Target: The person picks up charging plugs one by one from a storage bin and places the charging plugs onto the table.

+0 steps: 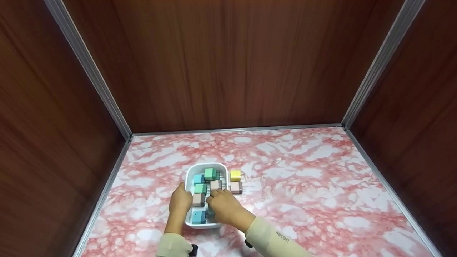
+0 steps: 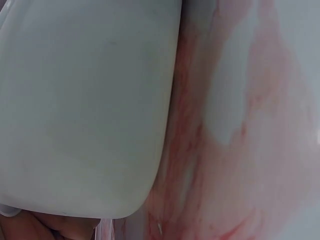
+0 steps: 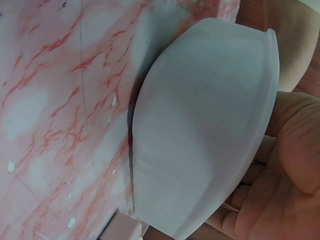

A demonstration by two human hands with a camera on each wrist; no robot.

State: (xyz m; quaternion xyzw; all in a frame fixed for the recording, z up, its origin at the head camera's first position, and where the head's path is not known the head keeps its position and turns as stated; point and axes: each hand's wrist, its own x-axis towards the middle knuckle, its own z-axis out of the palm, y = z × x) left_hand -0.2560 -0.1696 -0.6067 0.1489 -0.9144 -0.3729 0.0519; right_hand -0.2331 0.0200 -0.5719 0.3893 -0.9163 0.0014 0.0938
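A white plastic tray (image 1: 188, 178) holds several small block-shaped plugs with metal prongs. Among them are a green plug (image 1: 210, 174), a blue plug (image 1: 198, 216) and pinkish plugs (image 1: 198, 200). My left hand (image 1: 181, 200) grips the tray's left side; in the left wrist view, fingers (image 2: 60, 226) curl at the tray wall. Over the right wall reaches my right hand (image 1: 225, 207), its fingers bent down inside beside a pinkish plug (image 1: 215, 185). The right wrist view shows these fingers (image 3: 245, 192) passing behind the wall, so what they hold is hidden.
Just right of the tray, a yellow plug (image 1: 235, 175) and another pinkish plug (image 1: 236, 187) lie on the red-and-white marbled table (image 1: 303, 192). Dark wood-grain panels (image 1: 235, 64) with grey metal edging enclose the table at the back and both sides.
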